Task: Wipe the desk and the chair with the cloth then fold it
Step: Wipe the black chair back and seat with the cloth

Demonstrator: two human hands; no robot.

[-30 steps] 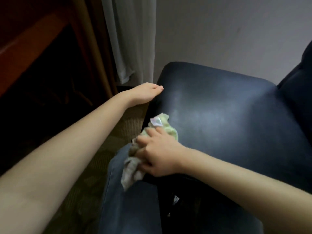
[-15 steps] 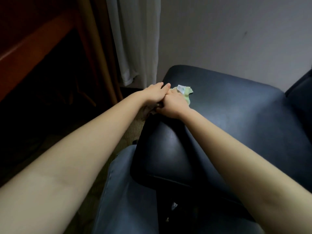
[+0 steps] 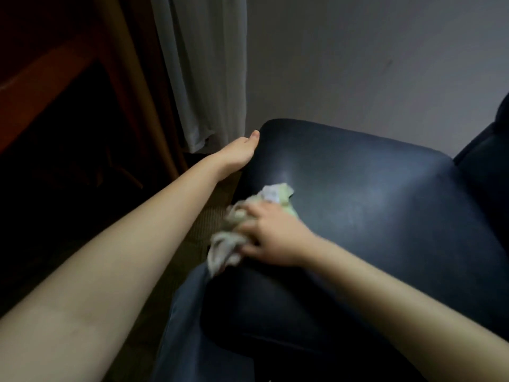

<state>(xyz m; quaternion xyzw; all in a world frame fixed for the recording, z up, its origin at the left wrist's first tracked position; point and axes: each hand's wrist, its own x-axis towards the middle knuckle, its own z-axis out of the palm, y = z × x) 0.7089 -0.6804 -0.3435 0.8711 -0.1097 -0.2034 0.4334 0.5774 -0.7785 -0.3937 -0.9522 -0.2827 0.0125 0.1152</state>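
The dark padded chair seat [image 3: 371, 216] fills the right half of the view. My right hand [image 3: 272, 238] presses a crumpled pale green and white cloth [image 3: 234, 235] against the seat's left edge; part of the cloth hangs over the side and a white label shows on its far end. My left hand [image 3: 239, 153] rests flat against the seat's far left corner, fingers together, holding nothing. The brown wooden desk [image 3: 41, 78] stands at the upper left, its underside in shadow.
A pale curtain [image 3: 206, 73] hangs behind the seat's corner against a grey wall [image 3: 371, 64]. The chair's backrest [image 3: 490, 150] rises at the right edge. My leg in blue jeans [image 3: 190, 326] is beside the seat's near edge, above a dark carpet.
My right hand has slid the cloth back along the seat's left edge, from beside my left hand toward me. My left hand stays at the far corner.
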